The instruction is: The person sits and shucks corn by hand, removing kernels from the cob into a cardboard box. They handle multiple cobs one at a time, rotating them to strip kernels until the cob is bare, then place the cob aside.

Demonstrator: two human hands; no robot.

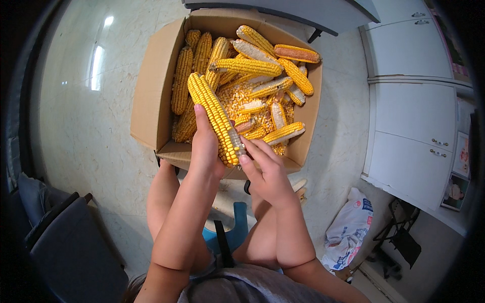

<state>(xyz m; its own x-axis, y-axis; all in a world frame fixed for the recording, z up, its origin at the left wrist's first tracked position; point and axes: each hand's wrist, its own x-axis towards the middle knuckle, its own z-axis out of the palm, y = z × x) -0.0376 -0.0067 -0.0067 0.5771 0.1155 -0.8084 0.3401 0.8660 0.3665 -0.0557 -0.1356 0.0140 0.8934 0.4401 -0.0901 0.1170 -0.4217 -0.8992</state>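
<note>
My left hand (205,144) is wrapped around a yellow ear of corn (214,113), held slanted over the near edge of a cardboard box (151,87). Part of that ear's lower right side is bare of kernels. The thumb and fingers of my right hand (265,166) touch its lower end, by the bare strip. Inside the box, several full ears (182,81) lean along the left wall. Partly stripped ears (282,132) lie at the right and the back, on loose kernels (235,99).
A grey chair (75,250) stands at the lower left. White cabinets (413,110) line the right side, with a printed white sack (348,231) on the floor near them. Blue plastic (239,219) shows between my legs. Pale cobs (299,185) lie by the box, and a grey piece of furniture (265,9) stands behind it.
</note>
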